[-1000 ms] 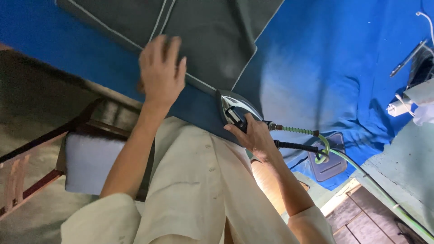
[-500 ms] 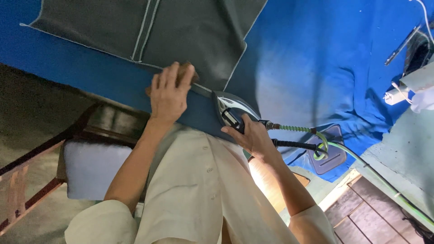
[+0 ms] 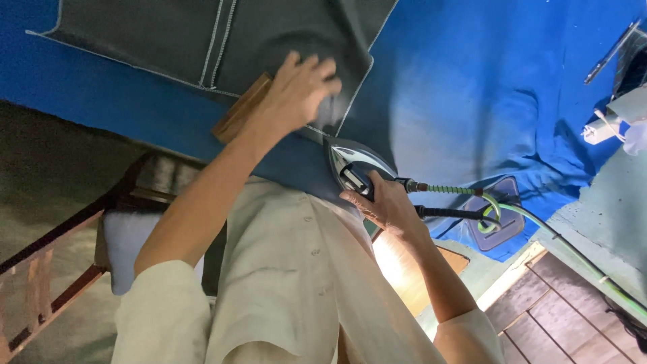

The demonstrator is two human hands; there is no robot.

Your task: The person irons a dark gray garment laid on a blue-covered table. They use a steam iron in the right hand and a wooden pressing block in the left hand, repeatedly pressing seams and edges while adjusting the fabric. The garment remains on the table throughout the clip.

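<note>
Left hand (image 3: 296, 91): fingers spread and flat, palm down on the dark grey fabric (image 3: 222, 40), gripping nothing. Hand is motion-blurred, so exact contact at the fingertips can't be confirmed. At its 7 o'clock, touching the wrist side, a wooden block (image 3: 241, 106) lies on the fabric's lower edge, tilted along the forearm line.

Right hand (image 3: 381, 202): fingers curled tight around the handle of the steam iron (image 3: 357, 168), firm full grip. Iron sits on the blue padded table cover (image 3: 472, 87), at 4 o'clock from the left hand, nose just beside the grey fabric's corner; can't tell whether they touch. Soleplate is chrome, body dark.

Out of the iron's rear, toward 3 o'clock: a green braided hose (image 3: 451, 191) and a black cable (image 3: 448, 214) run side by side. The hose continues as a pale green tube down to 4 o'clock, off the table edge. A grey rubber iron rest (image 3: 502, 222) lies on the blue cover under that loop.

Grey fabric: fills the top left, white double stitching runs through it, white-edged hem along the bottom.

Containers, packages: none readable. At 3 o'clock by the frame edge, small white objects (image 3: 600, 128), too blurred to identify. No labels or signs legible.

Person wears a cream buttoned garment (image 3: 290, 269). Wooden chair frame (image 3: 47, 269) at 8 o'clock, below the table.
</note>
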